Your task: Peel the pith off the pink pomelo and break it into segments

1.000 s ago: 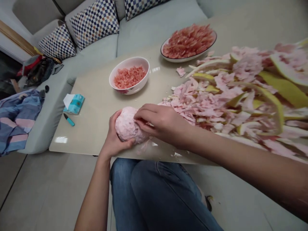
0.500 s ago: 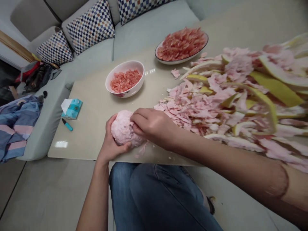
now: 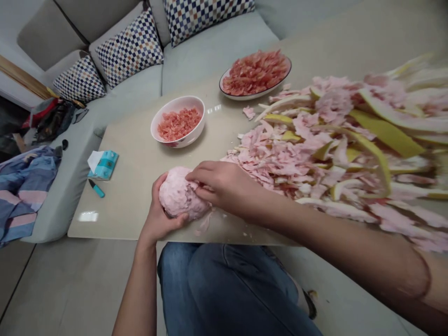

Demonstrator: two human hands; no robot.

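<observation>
A peeled pomelo (image 3: 177, 193), round and covered in rough pinkish-white pith, sits at the front edge of the table. My left hand (image 3: 159, 217) is wrapped round its left and lower side, thumb along the front. From the right, my right hand (image 3: 219, 186) pinches at the pith on the pomelo's upper right, where a ragged bit stands up by the fingertips. A thin scrap of pith (image 3: 204, 225) lies just below the fruit, with small crumbs about it.
A white bowl (image 3: 198, 133) and a dark-rimmed plate (image 3: 241, 97) hold red pomelo flesh. Heaped peel and pith (image 3: 315, 144) spread over the table's right side. A tissue pack (image 3: 109, 164) and a turquoise-handled knife (image 3: 98, 189) lie left. A sofa (image 3: 196, 60) stands behind.
The whole scene sits slightly lower and further left in view. A ragged bit of pith now shows lifted at my right fingertips. My left hand keeps its hold on the pomelo.
</observation>
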